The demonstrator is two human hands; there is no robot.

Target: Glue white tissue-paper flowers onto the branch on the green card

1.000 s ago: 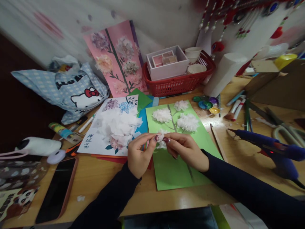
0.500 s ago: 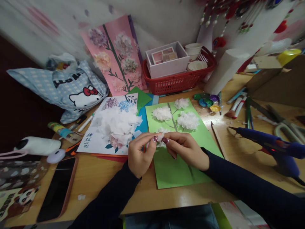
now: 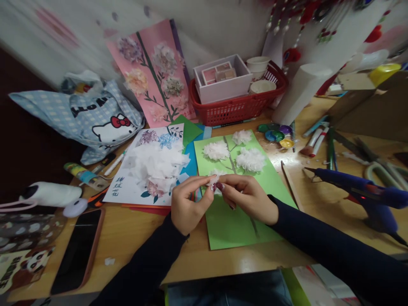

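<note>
Between my fingertips is a small crumpled piece of white tissue paper (image 3: 213,180), partly hidden by them. My left hand (image 3: 191,202) pinches it from one side, and my right hand (image 3: 247,196) pinches it from the other. Both hands hover over a green sheet (image 3: 231,225) that carries a painted grey stem and several white paper flowers (image 3: 250,160). One flower lies just behind my fingertips, mostly covered. To the left, a heap of white tissue pieces (image 3: 156,163) rests on a white sheet with drawn flowers (image 3: 119,185).
A blue glue gun (image 3: 360,187) with a lit red light stands at right, near scissors (image 3: 382,165) and a wooden stick (image 3: 290,185). Paint pots (image 3: 274,135) and a red basket (image 3: 229,111) sit at the back. A phone (image 3: 78,250) lies front left.
My fingertips have drawn closer together around the tissue piece, and less of it shows. The other things lie as before, with a slight shift of the view.
</note>
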